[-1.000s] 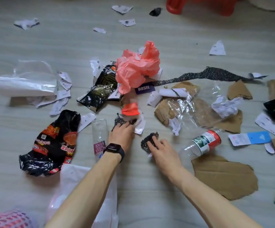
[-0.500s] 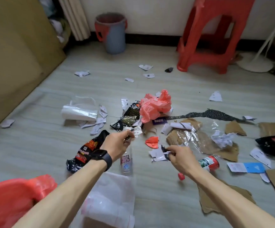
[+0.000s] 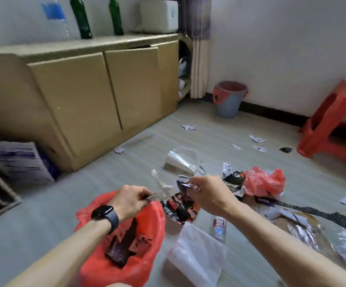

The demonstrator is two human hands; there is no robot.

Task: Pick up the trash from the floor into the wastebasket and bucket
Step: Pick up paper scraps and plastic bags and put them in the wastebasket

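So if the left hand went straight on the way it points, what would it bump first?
Probably the right hand, just ahead of the left hand; both pinch scraps. Depth is unclear, so it might pass by.

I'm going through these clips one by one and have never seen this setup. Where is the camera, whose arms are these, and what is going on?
There is no machine here. These are a person's two bare arms, filmed by one wide-angle camera worn on the head, looking forward and down. The left hand, with a dark watch on its wrist, pinches a small scrap over the rim of a wastebasket lined with a red bag, which already holds dark pieces. The right hand pinches torn scraps beside it. On the floor lie a black-and-red snack wrapper, a pink plastic bag, a clear bottle, a white plastic bag and loose paper bits. A blue-grey bucket with a red rim stands by the far wall.
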